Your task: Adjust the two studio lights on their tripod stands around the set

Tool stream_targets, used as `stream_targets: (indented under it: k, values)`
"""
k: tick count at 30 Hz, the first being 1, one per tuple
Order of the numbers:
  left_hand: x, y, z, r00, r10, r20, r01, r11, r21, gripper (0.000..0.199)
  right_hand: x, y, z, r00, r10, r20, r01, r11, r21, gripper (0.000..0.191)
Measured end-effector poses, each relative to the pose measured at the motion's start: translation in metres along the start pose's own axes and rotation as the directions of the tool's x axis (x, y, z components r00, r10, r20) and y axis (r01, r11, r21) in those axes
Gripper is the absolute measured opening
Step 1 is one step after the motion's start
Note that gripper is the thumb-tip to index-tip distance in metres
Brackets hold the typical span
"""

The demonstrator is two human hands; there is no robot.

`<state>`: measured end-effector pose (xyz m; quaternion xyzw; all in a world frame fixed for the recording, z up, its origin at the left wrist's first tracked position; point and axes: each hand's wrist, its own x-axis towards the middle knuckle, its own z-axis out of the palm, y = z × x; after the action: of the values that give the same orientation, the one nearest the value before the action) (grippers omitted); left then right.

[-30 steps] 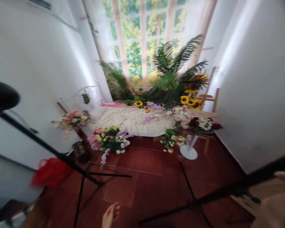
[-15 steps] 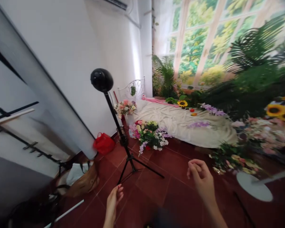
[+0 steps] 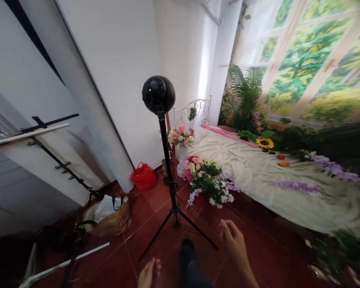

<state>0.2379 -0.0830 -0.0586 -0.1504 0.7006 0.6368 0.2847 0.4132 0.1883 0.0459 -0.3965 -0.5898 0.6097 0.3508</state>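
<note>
Ahead of me a black studio light [image 3: 159, 95] tops a slim tripod stand [image 3: 171, 180] whose legs spread on the red tiled floor. My left hand [image 3: 147, 273] is low in the picture, near the stand's left leg. Its fingers are loosely bent and apart, with nothing seen in them; the bottom edge cuts off part of it. To the right of the stand's right leg hovers my right hand [image 3: 234, 242], fingers half bent, holding nothing. Neither hand touches the stand. A foot [image 3: 187, 250] shows between the tripod legs.
A bed with a cream blanket [image 3: 252, 172] fills the right side, with a flower bouquet [image 3: 208, 180] on the floor beside it. On the left are a red bag [image 3: 144, 176], a brown bag [image 3: 115, 218], a white bar [image 3: 78, 258] and a rack [image 3: 63, 168].
The view has swung left and I am nearer the light stand, which appears further right and larger. Both hands sit lower in the picture, still empty. A foot has come into view.
</note>
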Motion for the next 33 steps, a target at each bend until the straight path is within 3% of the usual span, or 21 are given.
stream_targets:
  k: [2, 4, 6, 8, 10, 11, 14, 18, 24, 29, 33]
  values:
    - [0.027, 0.061, 0.036, 0.981, 0.173, 0.088, -0.175, 0.984, 0.027, 0.052, 0.035, 0.012, 0.028, 0.999, 0.004, 0.043, -0.006, 0.999, 0.042, 0.045]
    - [0.052, 0.132, 0.076, 0.915, 0.379, 0.140, -0.388, 0.921, 0.041, 0.058, 0.067, 0.017, 0.058, 0.994, 0.012, 0.112, -0.021, 0.997, 0.080, 0.046]
    - [0.070, 0.204, 0.119, 0.797, 0.578, 0.177, -0.591, 0.806, 0.028, 0.058, 0.095, 0.020, 0.088, 0.977, 0.035, 0.209, -0.060, 0.992, 0.110, 0.049]
    - [0.079, 0.263, 0.160, 0.629, 0.755, 0.185, -0.767, 0.641, -0.006, 0.055, 0.121, 0.022, 0.118, 0.942, 0.081, 0.326, -0.126, 0.985, 0.121, 0.052]
    - [0.080, 0.303, 0.194, 0.493, 0.846, 0.205, -0.865, 0.501, 0.017, 0.049, 0.146, 0.025, 0.147, 0.898, 0.151, 0.413, -0.216, 0.970, 0.114, 0.054]
    - [0.079, 0.316, 0.207, 0.457, 0.862, 0.221, -0.887, 0.458, 0.051, 0.048, 0.159, 0.027, 0.160, 0.876, 0.204, 0.436, -0.274, 0.956, 0.104, 0.054]
    - [0.081, 0.332, 0.225, 0.435, 0.871, 0.228, -0.899, 0.405, 0.169, 0.047, 0.191, 0.035, 0.193, 0.808, 0.396, 0.436, -0.484, 0.869, 0.106, 0.048]
    - [0.094, 0.334, 0.221, 0.413, 0.879, 0.239, -0.903, 0.362, 0.231, 0.043, 0.217, 0.044, 0.220, 0.715, 0.525, 0.462, -0.642, 0.754, 0.137, 0.043]
    - [0.101, 0.359, 0.213, 0.422, 0.839, 0.344, -0.906, 0.400, 0.135, 0.040, 0.231, 0.048, 0.239, 0.769, 0.481, 0.422, -0.587, 0.792, 0.166, 0.038]
    - [0.095, 0.380, 0.213, 0.339, 0.865, 0.371, -0.941, 0.304, 0.150, 0.039, 0.236, 0.051, 0.245, 0.808, 0.440, 0.392, -0.531, 0.832, 0.161, 0.045]
    - [0.093, 0.386, 0.213, 0.299, 0.882, 0.364, -0.953, 0.261, 0.150, 0.037, 0.234, 0.056, 0.249, 0.830, 0.384, 0.403, -0.502, 0.830, 0.242, 0.052]
